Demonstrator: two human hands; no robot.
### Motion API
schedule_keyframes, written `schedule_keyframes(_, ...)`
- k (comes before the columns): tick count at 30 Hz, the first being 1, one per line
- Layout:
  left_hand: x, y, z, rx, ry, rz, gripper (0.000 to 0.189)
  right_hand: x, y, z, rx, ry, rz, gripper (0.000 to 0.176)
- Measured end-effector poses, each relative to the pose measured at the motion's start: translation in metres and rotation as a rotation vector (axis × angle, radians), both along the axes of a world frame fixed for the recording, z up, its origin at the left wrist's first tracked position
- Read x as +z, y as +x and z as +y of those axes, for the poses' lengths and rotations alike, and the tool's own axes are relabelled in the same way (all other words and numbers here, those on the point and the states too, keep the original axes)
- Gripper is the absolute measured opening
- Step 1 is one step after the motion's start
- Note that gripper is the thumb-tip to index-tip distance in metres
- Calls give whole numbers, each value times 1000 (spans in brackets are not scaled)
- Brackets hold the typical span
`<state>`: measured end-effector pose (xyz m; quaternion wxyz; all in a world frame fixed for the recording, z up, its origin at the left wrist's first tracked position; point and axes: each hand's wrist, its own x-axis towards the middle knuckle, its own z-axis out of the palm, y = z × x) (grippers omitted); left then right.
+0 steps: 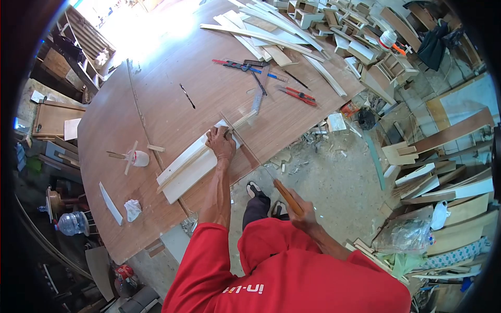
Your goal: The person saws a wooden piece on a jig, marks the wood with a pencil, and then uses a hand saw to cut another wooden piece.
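My left hand point(222, 142) presses down on thin wooden strips point(182, 169) lying along a pale board point(194, 180) on the table. Its fingers are curled over the strips near the board's right end. In my right hand point(303, 213) is the wooden handle of a handsaw point(287, 197), held off the table's front edge. The saw's thin blade is blurred and points up toward the strips' end. Beyond my left hand, the strip ends point(244, 120) stick out past the board and look smeared.
On the brown table point(162, 112) lie a metal square point(258, 96), a red cutter point(300, 96), a white tub point(139, 158) with sticks, a crumpled white cloth point(132, 209) and long wood strips point(261, 36). Offcuts point(438, 177) crowd the floor at right.
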<state>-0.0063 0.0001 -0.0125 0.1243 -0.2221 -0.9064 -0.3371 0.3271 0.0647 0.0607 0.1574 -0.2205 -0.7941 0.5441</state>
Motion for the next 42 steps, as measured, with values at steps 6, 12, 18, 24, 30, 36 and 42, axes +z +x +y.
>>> schedule_keyframes(6,-7,-3,0,-25,29,56,18,0,-9,-5,-34,-94,17,54)
schedule_keyframes(12,-5,-4,1,-5,13,20,19,16,4,-4,-20,-104,-60,54)
schedule_keyframes(18,-5,0,0,-28,21,21,19,-7,-29,-6,-66,-79,64,53)
schedule_keyframes(24,-5,-1,-4,-36,-4,10,18,-16,-25,1,-67,-281,-32,49)
schedule_keyframes(30,-3,-1,-8,-62,-22,3,24,4,-15,6,-170,-296,102,48)
schedule_keyframes(36,0,-7,-9,-82,-92,-39,25,14,-23,21,-202,-386,71,47)
schedule_keyframes(42,8,-8,-8,-85,-143,3,21,16,-31,24,-229,-408,122,47)
